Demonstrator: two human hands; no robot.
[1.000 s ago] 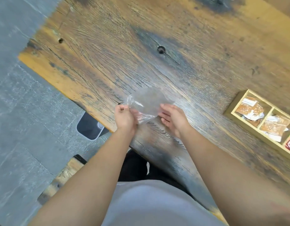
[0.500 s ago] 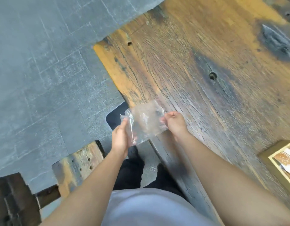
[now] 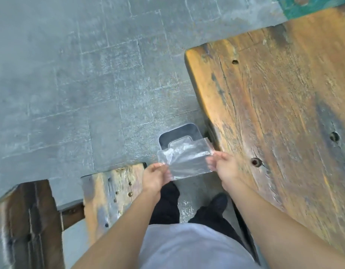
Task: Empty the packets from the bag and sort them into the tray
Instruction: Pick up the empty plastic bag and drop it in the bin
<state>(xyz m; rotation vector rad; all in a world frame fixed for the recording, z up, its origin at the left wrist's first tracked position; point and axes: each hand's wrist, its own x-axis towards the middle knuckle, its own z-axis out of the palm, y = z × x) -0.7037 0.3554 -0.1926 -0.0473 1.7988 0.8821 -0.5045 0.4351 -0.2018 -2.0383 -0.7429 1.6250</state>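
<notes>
Clear bag (image 3: 187, 162) is held flat between both hands, off the bench (image 3: 284, 113), just beside its near-left edge and above the floor (image 3: 70, 74). Left hand (image 3: 155, 176) pinches the bag's lower-left corner, fingers closed on the film. Right hand (image 3: 225, 167) grips the bag's right edge, fingers curled shut over it. No packets visible inside the bag; film looks empty, slightly crumpled at the upper left. Directly beyond the bag, on the floor by the bench's left edge, stands a dark bin (image 3: 179, 133) with a rounded rectangular mouth. A worn stool (image 3: 111, 197) sits on the floor left of the left hand. Tray not in view.
</notes>
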